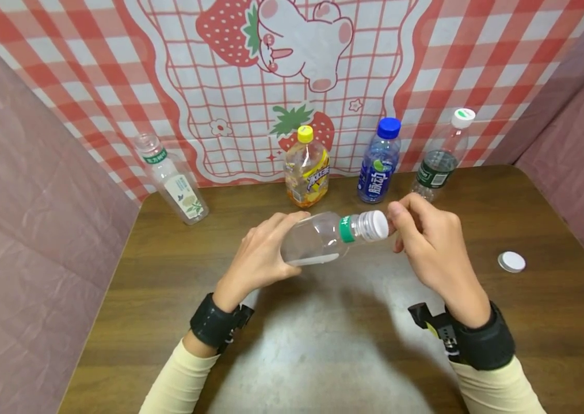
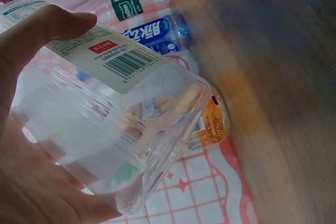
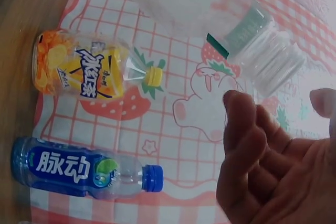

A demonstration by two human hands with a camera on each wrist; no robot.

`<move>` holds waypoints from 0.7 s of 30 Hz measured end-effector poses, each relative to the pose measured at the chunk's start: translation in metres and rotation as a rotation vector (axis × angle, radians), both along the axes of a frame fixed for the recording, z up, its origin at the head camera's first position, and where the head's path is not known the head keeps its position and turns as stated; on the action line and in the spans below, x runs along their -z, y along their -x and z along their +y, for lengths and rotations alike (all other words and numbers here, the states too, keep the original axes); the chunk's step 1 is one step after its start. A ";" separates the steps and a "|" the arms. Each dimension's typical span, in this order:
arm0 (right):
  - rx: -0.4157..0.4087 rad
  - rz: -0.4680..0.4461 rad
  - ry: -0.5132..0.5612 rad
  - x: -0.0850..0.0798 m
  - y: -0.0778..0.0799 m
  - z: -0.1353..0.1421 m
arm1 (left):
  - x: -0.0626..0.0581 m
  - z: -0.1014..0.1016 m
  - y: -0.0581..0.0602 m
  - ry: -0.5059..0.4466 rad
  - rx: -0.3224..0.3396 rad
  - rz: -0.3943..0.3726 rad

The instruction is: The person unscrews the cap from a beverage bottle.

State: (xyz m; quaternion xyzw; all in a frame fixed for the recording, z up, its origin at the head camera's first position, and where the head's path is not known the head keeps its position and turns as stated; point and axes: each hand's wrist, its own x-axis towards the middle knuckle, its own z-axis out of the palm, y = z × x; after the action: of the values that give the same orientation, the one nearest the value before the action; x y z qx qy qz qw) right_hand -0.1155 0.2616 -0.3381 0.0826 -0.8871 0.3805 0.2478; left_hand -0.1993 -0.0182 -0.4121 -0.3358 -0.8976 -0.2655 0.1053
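My left hand [image 1: 263,253] grips a clear plastic bottle [image 1: 317,233] round its body, above the table. The bottle is tilted nearly level, its neck toward the right. A green band circles the neck and a white cap [image 1: 374,225] sits on the mouth. In the left wrist view a white label [image 2: 115,59] with a barcode shows beside the thumb. My right hand [image 1: 434,244] hovers just right of the cap. Its fingers are loosely bent and the thumb stands apart from them, holding nothing; the right wrist view shows a gap between fingertips and cap.
A capless clear bottle [image 1: 175,187] stands at the left. Along the back stand a yellow-capped bottle [image 1: 306,172], a blue-capped bottle [image 1: 378,164] and a white-capped bottle with a green label [image 1: 435,169]. A loose white cap [image 1: 511,261] lies on the wooden table [image 1: 545,333] at right.
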 end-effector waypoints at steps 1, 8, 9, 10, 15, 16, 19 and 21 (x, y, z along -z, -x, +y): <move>0.026 -0.008 -0.002 0.000 0.000 -0.001 | 0.000 0.000 0.000 0.002 0.000 -0.001; 0.105 -0.113 -0.053 0.000 -0.001 -0.004 | -0.001 0.000 0.001 0.018 -0.004 0.024; 0.101 -0.113 -0.054 0.000 0.000 -0.006 | -0.001 0.000 0.002 0.020 -0.004 0.032; 0.094 -0.111 -0.046 0.000 0.000 -0.007 | -0.001 0.000 0.002 0.022 -0.003 0.039; 0.060 -0.048 -0.038 0.001 0.002 -0.011 | -0.001 -0.001 0.003 0.025 0.000 0.062; 0.048 -0.038 -0.043 0.001 0.001 -0.010 | 0.000 -0.001 0.003 0.025 0.000 0.064; -0.001 -0.006 -0.085 0.001 0.000 -0.008 | 0.000 -0.002 0.002 0.029 -0.004 0.065; -0.036 0.018 -0.123 0.000 0.000 -0.006 | 0.001 -0.002 0.003 0.032 -0.009 0.061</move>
State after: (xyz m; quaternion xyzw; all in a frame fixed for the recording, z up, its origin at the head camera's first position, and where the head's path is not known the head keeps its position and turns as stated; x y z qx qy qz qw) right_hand -0.1155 0.2556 -0.3379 0.1170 -0.9049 0.3289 0.2436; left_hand -0.2020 -0.0205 -0.4131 -0.3412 -0.8997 -0.2401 0.1283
